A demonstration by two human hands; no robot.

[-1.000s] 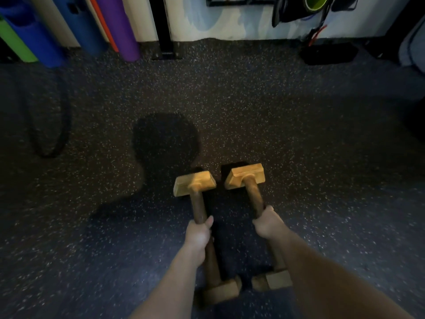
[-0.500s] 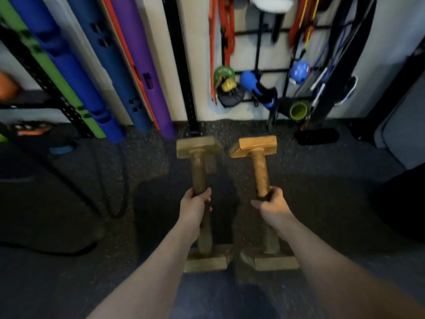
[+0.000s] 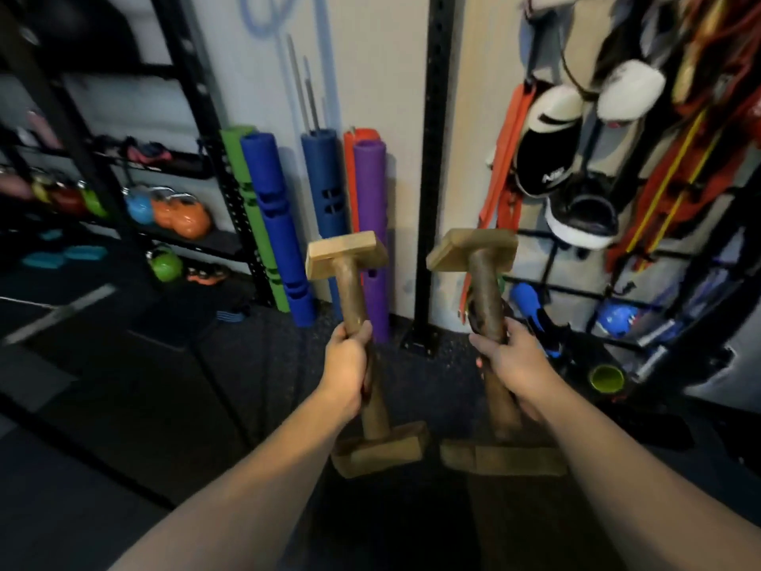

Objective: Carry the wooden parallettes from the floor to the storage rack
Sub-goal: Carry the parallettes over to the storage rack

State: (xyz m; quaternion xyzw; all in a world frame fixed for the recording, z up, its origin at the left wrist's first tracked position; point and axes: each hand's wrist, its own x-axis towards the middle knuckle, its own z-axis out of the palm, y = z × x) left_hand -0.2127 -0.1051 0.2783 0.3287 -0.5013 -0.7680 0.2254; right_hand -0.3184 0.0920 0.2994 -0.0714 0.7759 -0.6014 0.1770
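Two wooden parallettes hang in the air in front of me, each a round bar with a flat block at both ends. My left hand (image 3: 348, 366) grips the bar of the left parallette (image 3: 350, 282) near its middle. My right hand (image 3: 514, 364) is wrapped around the bar of the right parallette (image 3: 482, 278). Both point away from me, side by side and a hand's width apart. A black storage rack (image 3: 193, 101) with shelves stands at the left.
Kettlebells (image 3: 181, 214) in several colours sit on the rack's shelves. Coloured foam tubes (image 3: 269, 224) lean on the wall beside a black upright post (image 3: 434, 166). Bands, shoes and gear hang on a wall grid (image 3: 576, 166) at the right. Dark rubber floor lies below.
Both parallettes have come up off the floor in my hands. My view has risen and swung left, bringing the rack and kettlebells into sight.
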